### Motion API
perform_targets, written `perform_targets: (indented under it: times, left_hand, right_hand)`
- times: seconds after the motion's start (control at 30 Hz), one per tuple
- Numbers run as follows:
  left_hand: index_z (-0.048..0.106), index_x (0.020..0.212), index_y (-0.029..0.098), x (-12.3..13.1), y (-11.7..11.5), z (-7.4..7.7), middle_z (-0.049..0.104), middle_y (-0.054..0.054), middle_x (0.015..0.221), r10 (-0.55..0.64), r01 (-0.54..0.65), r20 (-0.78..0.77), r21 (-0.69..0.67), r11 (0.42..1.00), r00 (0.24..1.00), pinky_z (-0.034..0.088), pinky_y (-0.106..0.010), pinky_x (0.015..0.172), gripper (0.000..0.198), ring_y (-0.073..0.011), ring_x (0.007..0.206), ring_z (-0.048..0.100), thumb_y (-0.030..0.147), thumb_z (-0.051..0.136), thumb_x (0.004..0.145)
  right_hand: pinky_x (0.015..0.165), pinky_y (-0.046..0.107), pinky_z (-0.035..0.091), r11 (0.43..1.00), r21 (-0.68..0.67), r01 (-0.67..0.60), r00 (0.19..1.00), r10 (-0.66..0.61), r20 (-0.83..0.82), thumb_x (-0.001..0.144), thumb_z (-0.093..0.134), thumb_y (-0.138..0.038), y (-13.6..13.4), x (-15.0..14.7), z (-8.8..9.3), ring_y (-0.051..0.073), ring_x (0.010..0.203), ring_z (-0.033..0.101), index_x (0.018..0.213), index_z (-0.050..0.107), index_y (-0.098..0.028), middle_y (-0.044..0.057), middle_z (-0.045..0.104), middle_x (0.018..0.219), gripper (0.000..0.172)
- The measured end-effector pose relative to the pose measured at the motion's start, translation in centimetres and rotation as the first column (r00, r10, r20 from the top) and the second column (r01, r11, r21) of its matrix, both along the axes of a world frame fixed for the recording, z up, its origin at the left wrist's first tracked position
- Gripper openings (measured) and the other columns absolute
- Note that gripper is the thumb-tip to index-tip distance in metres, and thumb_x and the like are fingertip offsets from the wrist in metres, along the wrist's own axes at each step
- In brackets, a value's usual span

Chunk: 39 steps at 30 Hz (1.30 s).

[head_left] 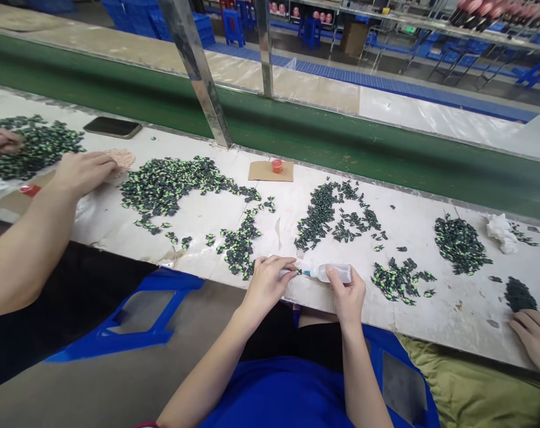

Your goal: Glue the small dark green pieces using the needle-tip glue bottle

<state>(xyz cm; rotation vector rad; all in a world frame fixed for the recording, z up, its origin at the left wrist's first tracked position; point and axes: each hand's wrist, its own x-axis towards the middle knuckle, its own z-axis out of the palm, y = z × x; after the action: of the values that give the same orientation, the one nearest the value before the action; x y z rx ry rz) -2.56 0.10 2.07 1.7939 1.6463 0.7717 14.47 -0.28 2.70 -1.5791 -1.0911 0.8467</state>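
Head view: above a white counter (291,202), the left hand (267,279) pinches a tiny black-and-green piece (299,271) in its fingers, seemingly steadying it at the blue tip (306,273) of a translucent white plastic bottle (318,272). The right hand (350,295) grips that bottle sideways, nozzle pointing left; both forearms reach forward, converging.

The one view looks from the person's head, forward and down, over the blue shirt (281,395) at the bottom edge. The left hand (270,280) and right hand (349,291) lie close, just below the middle. The table (202,229) crosses aslant, from upper left to lower right; past the green strip (323,131), blue stools (233,27) stand far off near the top.
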Motion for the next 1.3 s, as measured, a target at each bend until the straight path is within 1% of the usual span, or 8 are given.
perform_targets:
  times: [0.17,0.43,0.67,0.87,1.03,1.1,1.2,1.3]
  left_hand:
    - [0.067,0.098,0.021,0.0,0.0,0.0,0.077,-0.003,0.089,-0.002,0.002,0.009,-0.009,1.000,1.000,0.040,-0.043,0.091,0.023,-0.0230,0.095,0.068,0.012,0.069,0.078]
    - [0.068,0.096,0.022,0.1,-0.1,0.7,0.077,-0.001,0.088,0.013,-0.013,-0.004,-0.048,0.999,1.000,0.039,-0.041,0.092,0.019,-0.0219,0.096,0.068,0.013,0.068,0.078]
    - [0.067,0.097,0.022,0.1,-0.2,0.2,0.077,-0.001,0.089,0.013,-0.013,0.015,-0.021,1.000,1.000,0.038,-0.040,0.091,0.019,-0.0213,0.096,0.068,0.014,0.068,0.079]
    - [0.067,0.095,0.022,0.3,-0.2,0.1,0.077,-0.001,0.088,0.021,-0.020,0.022,-0.006,1.000,1.000,0.038,-0.041,0.091,0.019,-0.0212,0.095,0.068,0.013,0.067,0.079]
    - [0.068,0.093,0.022,0.2,-0.1,-0.2,0.077,-0.002,0.087,0.016,-0.016,0.029,-0.008,1.000,0.999,0.037,-0.044,0.091,0.019,-0.0227,0.092,0.069,0.012,0.067,0.078]
    - [0.068,0.095,0.022,0.2,-0.1,-0.3,0.077,-0.003,0.087,0.003,-0.002,0.040,-0.020,1.000,0.999,0.037,-0.044,0.092,0.020,-0.0233,0.094,0.067,0.012,0.066,0.079]
    - [0.067,0.098,0.023,0.2,-0.2,-0.1,0.076,-0.003,0.091,-0.044,0.045,0.043,-0.020,0.999,0.998,0.037,-0.043,0.091,0.022,-0.0226,0.097,0.065,0.010,0.061,0.081]
    - [0.068,0.095,0.024,0.4,-0.5,0.1,0.074,-0.003,0.094,-0.087,0.087,0.007,0.008,0.996,0.996,0.037,-0.043,0.091,0.022,-0.0221,0.096,0.062,0.009,0.059,0.082]
  right_hand:
    - [0.048,0.024,0.037,1.000,-0.003,-0.002,1.000,0.002,0.013,0.067,0.066,-0.048,0.0,0.0,0.0,0.011,0.049,0.041,0.056,0.049,-0.020,-0.005,0.048,0.049,0.035]
    - [0.048,0.023,0.037,1.000,0.018,0.021,1.000,-0.021,0.004,0.069,0.066,-0.047,-0.1,0.0,-0.3,0.011,0.049,0.040,0.057,0.049,-0.020,-0.005,0.046,0.050,0.035]
    - [0.047,0.023,0.036,1.000,0.019,0.010,1.000,-0.009,-0.018,0.068,0.067,-0.048,-0.1,0.2,-0.4,0.011,0.049,0.040,0.057,0.049,-0.020,-0.005,0.046,0.050,0.035]
    - [0.047,0.024,0.036,1.000,-0.004,0.001,1.000,-0.001,-0.017,0.068,0.067,-0.047,0.0,0.3,-0.3,0.011,0.049,0.039,0.056,0.048,-0.020,-0.005,0.045,0.050,0.035]
    - [0.046,0.023,0.036,0.999,0.022,0.031,0.999,-0.030,-0.039,0.068,0.068,-0.046,-0.2,0.5,-0.7,0.011,0.048,0.040,0.056,0.048,-0.020,-0.006,0.045,0.049,0.034]
    - [0.045,0.023,0.038,0.997,0.044,0.066,0.995,-0.062,-0.083,0.068,0.069,-0.047,-0.3,0.8,-1.0,0.011,0.048,0.043,0.059,0.051,-0.019,-0.005,0.048,0.050,0.034]
    - [0.048,0.025,0.044,0.990,0.095,0.109,0.981,-0.092,-0.173,0.071,0.067,-0.048,-0.3,1.3,-1.4,0.013,0.052,0.051,0.068,0.056,-0.017,-0.001,0.056,0.058,0.033]
    - [0.056,0.028,0.050,0.989,0.145,0.033,0.988,-0.011,-0.152,0.069,0.071,-0.044,0.1,0.9,-1.0,0.017,0.060,0.060,0.077,0.057,-0.018,0.001,0.062,0.065,0.030]
